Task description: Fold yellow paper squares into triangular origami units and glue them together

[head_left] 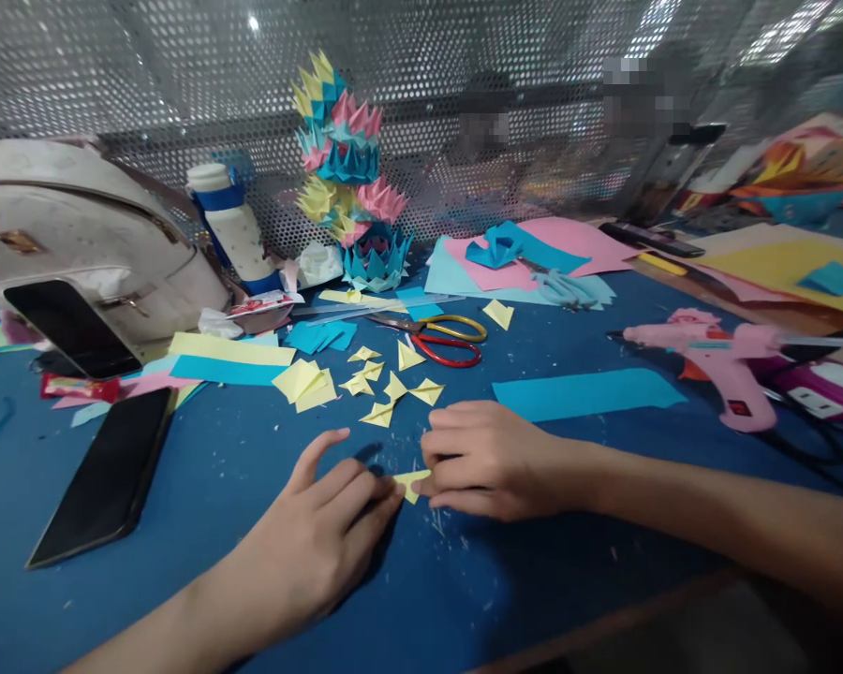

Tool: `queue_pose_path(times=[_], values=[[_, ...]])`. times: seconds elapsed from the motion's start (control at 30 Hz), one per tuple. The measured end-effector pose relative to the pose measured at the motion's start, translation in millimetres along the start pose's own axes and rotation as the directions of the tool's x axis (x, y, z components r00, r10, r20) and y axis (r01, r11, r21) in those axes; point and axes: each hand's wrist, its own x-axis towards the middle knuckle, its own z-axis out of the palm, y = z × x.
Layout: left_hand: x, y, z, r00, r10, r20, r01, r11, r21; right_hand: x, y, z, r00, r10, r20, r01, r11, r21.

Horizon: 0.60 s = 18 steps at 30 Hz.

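Observation:
Between my two hands a small piece of yellow paper (412, 485), partly folded, lies on the blue tabletop. My left hand (330, 524) pinches its left end, with the index finger raised away. At its right end, the curled fingers of my right hand (488, 461) press on the paper. Just beyond my hands are several small folded yellow paper pieces (395, 386). A few flat yellow paper squares (305, 384) lie left of them. Scissors (450, 339) with one yellow and one red handle rest behind the folded pieces.
At the back stands a tower of folded paper (355, 159) beside a white bottle (233, 229) and a bag (77, 225). A phone (109, 482) lies left, another phone (70, 323) leans on the bag. A blue paper strip (590, 393) and pink glue gun (723, 360) lie right.

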Motion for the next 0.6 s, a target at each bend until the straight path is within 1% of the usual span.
queue_pose_path(times=[0.1,0.2,0.27,0.3,0.37,0.43,0.5,0.6], values=[[0.8,2.0,0.5,1.000,0.000,-0.013,0.000,1.000,0.005,-0.6,0.3,-4.8,1.000,-0.008,0.028,0.007,1.000,0.029],[1.1,2.2,-1.8,1.000,-0.003,0.015,0.003,1.000,-0.009,-0.5,-0.9,-7.3,0.999,-0.005,0.042,0.004,1.000,0.030],[1.9,0.9,-3.9,0.999,-0.023,0.039,0.025,0.998,-0.056,0.2,-1.6,-6.5,0.999,-0.005,0.042,0.004,1.000,0.027],[2.6,-0.1,-4.7,0.998,-0.050,0.047,0.054,0.994,-0.100,0.7,-1.7,-5.2,0.999,-0.009,0.034,0.008,1.000,0.029],[5.0,-2.1,-5.1,0.986,-0.154,0.055,0.163,0.963,-0.213,1.7,-1.2,-1.4,1.000,-0.015,0.006,0.015,0.999,0.038],[8.2,-3.8,-3.5,0.959,-0.274,0.068,0.281,0.914,-0.292,2.4,-0.3,3.0,1.000,-0.013,-0.022,0.014,0.999,0.052],[12.1,-4.2,-0.5,0.932,-0.352,0.087,0.361,0.881,-0.306,2.8,0.4,6.3,0.999,0.012,-0.036,-0.009,0.998,0.070],[18.7,-1.3,4.3,0.901,-0.415,0.127,0.433,0.854,-0.288,2.8,-0.6,7.7,0.993,0.110,-0.037,-0.104,0.986,0.130]])
